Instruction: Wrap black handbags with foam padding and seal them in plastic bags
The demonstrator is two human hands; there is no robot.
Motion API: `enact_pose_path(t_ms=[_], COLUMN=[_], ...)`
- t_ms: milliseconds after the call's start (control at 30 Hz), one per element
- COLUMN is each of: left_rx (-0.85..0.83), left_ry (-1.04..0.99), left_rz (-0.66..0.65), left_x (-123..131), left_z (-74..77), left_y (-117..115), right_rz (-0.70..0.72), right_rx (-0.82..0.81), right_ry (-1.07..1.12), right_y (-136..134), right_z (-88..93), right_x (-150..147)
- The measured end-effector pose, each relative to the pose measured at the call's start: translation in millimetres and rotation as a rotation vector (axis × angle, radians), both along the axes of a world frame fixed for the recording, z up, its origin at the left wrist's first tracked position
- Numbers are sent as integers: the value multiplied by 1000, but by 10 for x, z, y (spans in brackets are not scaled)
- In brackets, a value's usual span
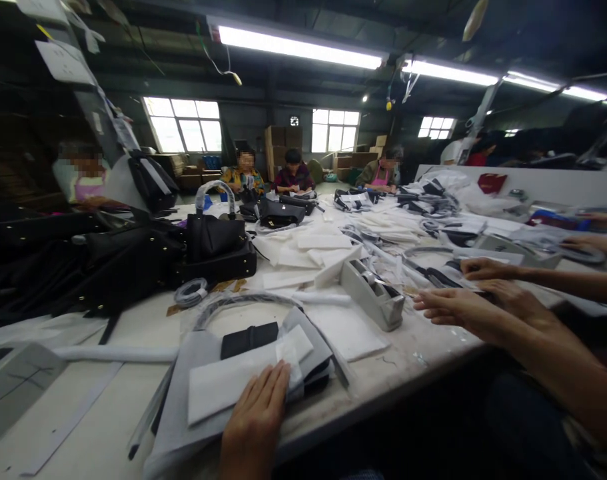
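My left hand [260,407] lies flat, fingers stretched out, on a folded white foam sheet [218,390] and a clear plastic wrap. Under the sheet is a bag in grey-white wrapping [178,407], with a black strap piece [250,340] showing and a plastic-wrapped handle [248,300] arching behind it. My right hand [448,310] reaches to the front end of a grey tape dispenser [373,293]. Its fingertips close on what looks like a strip of tape at the cutter; the thumb is mostly hidden.
Black handbags [216,243] pile up at the left. White foam sheets [313,250] are heaped mid-table. Another grey dispenser [18,387] stands front left. A co-worker's hand [488,268] works close beyond my right arm. Several people sit across the table.
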State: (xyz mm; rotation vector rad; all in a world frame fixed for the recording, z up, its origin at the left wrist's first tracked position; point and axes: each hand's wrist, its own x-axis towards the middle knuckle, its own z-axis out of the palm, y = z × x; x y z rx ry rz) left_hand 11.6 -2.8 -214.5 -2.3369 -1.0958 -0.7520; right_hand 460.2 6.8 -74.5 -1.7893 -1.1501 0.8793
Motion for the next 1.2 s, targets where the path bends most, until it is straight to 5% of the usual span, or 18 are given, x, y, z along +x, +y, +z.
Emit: enact_pose_path(t_ms=[100, 300, 500, 800, 1000, 1200], left_rx=[7, 28, 28, -21, -65, -100], left_ry=[5, 22, 35, -8, -41, -74], left_rz=[-23, -16, -20, -40, -24, -3], left_x=[-8, -10, -1, -12, -2, 34], left_z=[15, 46, 86, 54, 81, 141], left_y=[2, 6, -8, -14, -45, -91], right_rz=[-29, -117, -142, -54, 476, 897], right_rx=[-40, 161, 210, 194, 543, 673], right_ry=[107, 136, 52, -381, -1089, -1002], right_y=[-143, -114, 58, -163, -287, -66], right_z=[-288, -862, -1029, -865, -380, -3], right_x=[-5, -70, 3, 179, -96, -1067])
